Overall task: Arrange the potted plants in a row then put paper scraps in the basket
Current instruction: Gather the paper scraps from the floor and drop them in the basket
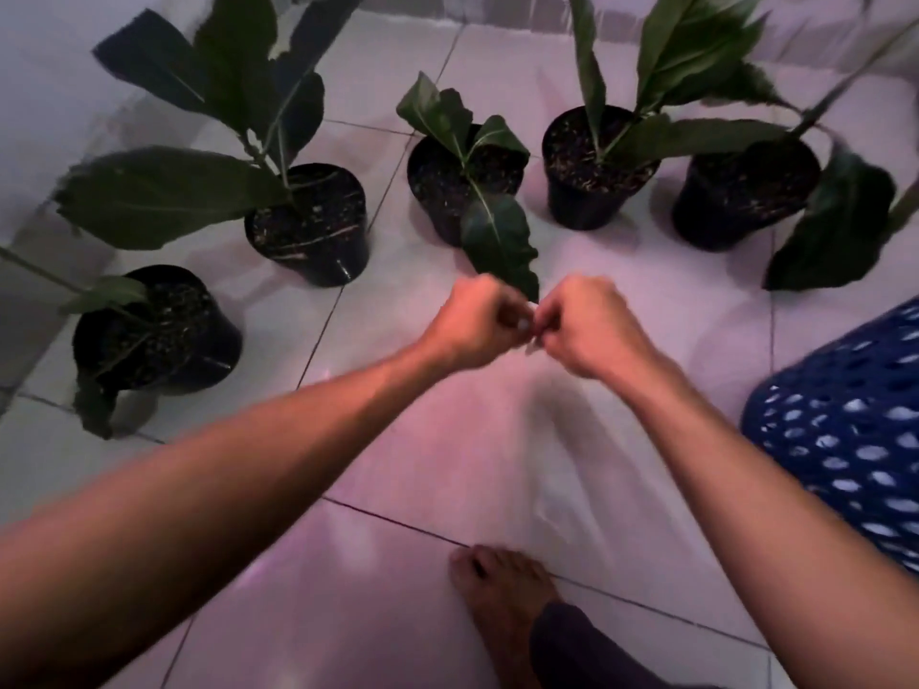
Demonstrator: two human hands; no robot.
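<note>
While both arms reach out over the floor, the left hand and right hand meet knuckle to knuckle, each curled into a loose fist with fingertips pinched together right where they touch. Can't tell what's between them, it's too small and blurry, could be a scrap or the tip of the leaf hanging just above. So honestly no idea if they've got hold of anything.

Below the hands there's a pale smeared shape over the tiles, maybe paper or thin plastic, too motion-blurred to call. One bare foot with a dark trouser leg sits at the bottom edge.

Going outward, five potted plants, all in black plastic pots full of dark soil with big dark green leaves. They curve in a rough arc rather than a straight row: nearest-left pot, second pot further back, middle pot straight past the hands with that drooping leaf, fourth pot with taller upright leaves, and fifth pot on the right with a long leaf flopping to the floor. The two on the right stand just beside each other, the rest more spread out.

One basket, blue plastic with a pattern of holes, sits at the right edge beside the right forearm. All of it's on a white tiled floor, with a wall along the back.
</note>
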